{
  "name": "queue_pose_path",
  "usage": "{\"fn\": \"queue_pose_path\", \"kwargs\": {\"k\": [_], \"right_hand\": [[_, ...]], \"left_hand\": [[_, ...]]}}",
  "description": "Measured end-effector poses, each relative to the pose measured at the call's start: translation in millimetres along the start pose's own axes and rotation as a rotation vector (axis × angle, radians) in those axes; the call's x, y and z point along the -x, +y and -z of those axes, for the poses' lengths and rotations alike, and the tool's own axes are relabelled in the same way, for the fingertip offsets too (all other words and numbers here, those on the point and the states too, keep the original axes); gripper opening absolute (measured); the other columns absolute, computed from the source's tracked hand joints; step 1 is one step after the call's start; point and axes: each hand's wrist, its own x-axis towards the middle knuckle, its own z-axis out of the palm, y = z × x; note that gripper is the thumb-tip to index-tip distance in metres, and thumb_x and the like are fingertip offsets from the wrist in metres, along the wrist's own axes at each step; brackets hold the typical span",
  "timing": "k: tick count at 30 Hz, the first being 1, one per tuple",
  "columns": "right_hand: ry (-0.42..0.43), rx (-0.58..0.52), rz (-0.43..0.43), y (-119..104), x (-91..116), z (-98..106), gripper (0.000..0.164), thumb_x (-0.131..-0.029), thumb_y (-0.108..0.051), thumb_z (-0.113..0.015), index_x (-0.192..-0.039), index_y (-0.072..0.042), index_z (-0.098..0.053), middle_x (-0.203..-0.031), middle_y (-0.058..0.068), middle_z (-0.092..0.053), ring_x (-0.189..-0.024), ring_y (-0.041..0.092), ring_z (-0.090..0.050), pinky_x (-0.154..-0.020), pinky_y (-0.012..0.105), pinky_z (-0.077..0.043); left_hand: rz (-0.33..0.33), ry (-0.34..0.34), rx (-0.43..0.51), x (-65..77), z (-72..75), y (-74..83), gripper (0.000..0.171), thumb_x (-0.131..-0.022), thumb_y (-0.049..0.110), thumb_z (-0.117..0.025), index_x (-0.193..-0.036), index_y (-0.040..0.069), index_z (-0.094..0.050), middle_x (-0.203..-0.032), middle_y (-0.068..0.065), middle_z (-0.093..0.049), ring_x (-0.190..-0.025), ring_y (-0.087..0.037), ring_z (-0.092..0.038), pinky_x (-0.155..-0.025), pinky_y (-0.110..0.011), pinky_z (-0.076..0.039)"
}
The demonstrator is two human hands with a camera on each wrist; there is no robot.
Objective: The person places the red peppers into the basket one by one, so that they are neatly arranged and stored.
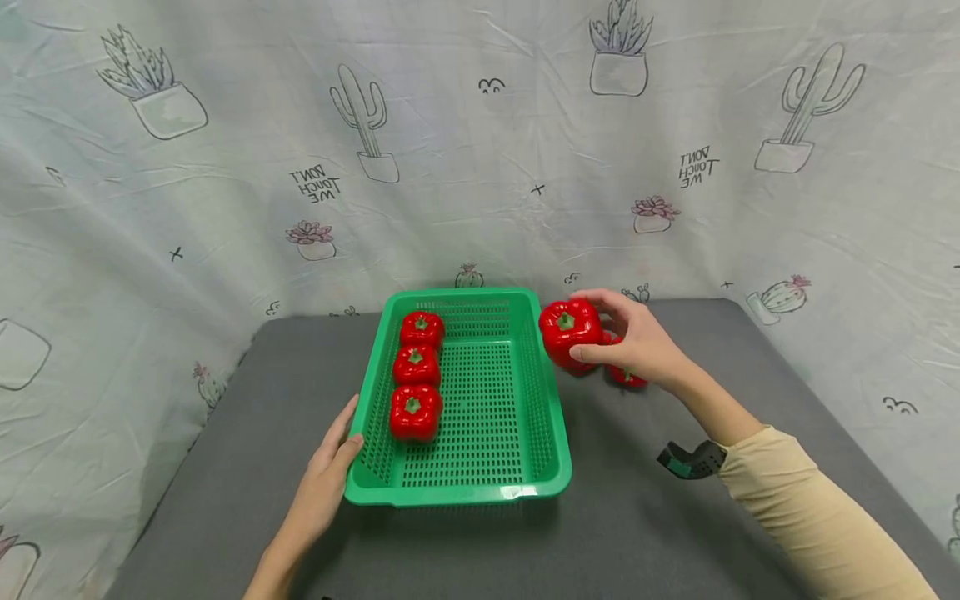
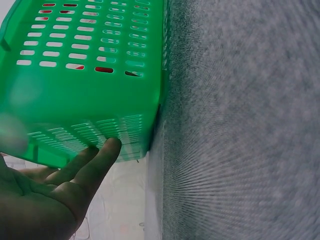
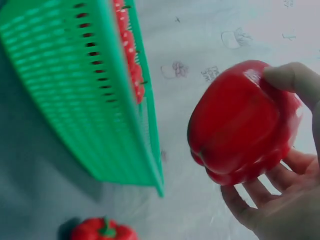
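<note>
A green plastic basket (image 1: 480,494) with slotted walls sits in the middle of the table, a column of three red bell peppers (image 1: 416,367) along its left side. My left hand (image 1: 330,462) grips its left wall, thumb at the rim and fingertips (image 2: 111,146) against the outside. Just beyond the right rim, my right hand (image 1: 633,337) holds another red bell pepper (image 1: 567,333), stem toward the head camera. The right wrist view shows this pepper (image 3: 240,120) between thumb and fingers, raised off the table. Partly hidden behind that hand, more red pepper (image 1: 626,378) shows on the table.
The dark grey table (image 1: 630,517) extends around the basket. A pale cloth (image 1: 465,167) printed with cactus drawings hangs behind the table and along its sides. On the right wrist sits a black band (image 1: 692,460), below a beige sleeve (image 1: 810,508).
</note>
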Motion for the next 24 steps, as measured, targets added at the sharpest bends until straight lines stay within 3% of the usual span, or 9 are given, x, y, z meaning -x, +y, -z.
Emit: {"fn": "queue_pose_path", "kwargs": {"k": [5,10,15,21,24], "right_hand": [[0.004,-0.148,-0.067,-11.7,-44.4,-7.5,0.057,-0.085,-0.016,-0.079,-0.136,-0.013,-0.054,-0.126,0.01,-0.059,-0.111,0.031,-0.055,-0.085,0.045,-0.051],[0.01,-0.242,-0.104,-5.0,-78.3,-28.1,0.055,-0.085,-0.016,-0.079,-0.135,-0.012,-0.057,-0.127,0.01,-0.06,-0.113,0.03,-0.053,-0.09,0.048,-0.048],[0.017,-0.206,-0.174,9.3,-97.1,-54.0,0.059,-0.081,-0.018,-0.084,-0.135,-0.016,-0.06,-0.125,0.007,-0.06,-0.112,0.029,-0.055,-0.089,0.051,-0.047],[-0.019,-0.176,-0.248,18.0,-108.4,-77.5,0.061,-0.079,-0.018,-0.085,-0.135,-0.014,-0.059,-0.122,0.007,-0.061,-0.108,0.029,-0.059,-0.085,0.044,-0.051],[-0.037,-0.16,-0.282,23.8,-111.1,-82.8,0.063,-0.08,-0.016,-0.085,-0.136,-0.012,-0.057,-0.122,0.007,-0.061,-0.107,0.027,-0.059,-0.085,0.042,-0.051]], "left_hand": [[0.017,0.008,-0.009,0.9,-1.4,5.8,0.058,-0.107,0.032,-0.042,-0.159,0.024,-0.017,-0.157,-0.006,-0.026,-0.136,-0.024,-0.034,-0.093,-0.015,-0.036],[0.025,0.01,-0.001,1.5,-2.1,7.1,0.058,-0.107,0.032,-0.042,-0.159,0.024,-0.017,-0.156,-0.007,-0.028,-0.133,-0.024,-0.037,-0.092,-0.017,-0.038],[0.012,0.011,0.0,0.8,-2.6,4.7,0.058,-0.107,0.032,-0.042,-0.159,0.023,-0.017,-0.157,-0.007,-0.026,-0.134,-0.025,-0.036,-0.092,-0.017,-0.037],[0.025,0.011,0.009,2.1,-1.8,5.5,0.058,-0.107,0.032,-0.043,-0.159,0.025,-0.017,-0.157,-0.007,-0.027,-0.133,-0.025,-0.038,-0.092,-0.02,-0.04],[0.034,0.012,0.002,2.1,-2.6,6.3,0.058,-0.107,0.033,-0.043,-0.159,0.026,-0.017,-0.158,-0.006,-0.024,-0.136,-0.024,-0.033,-0.093,-0.018,-0.038]]}}
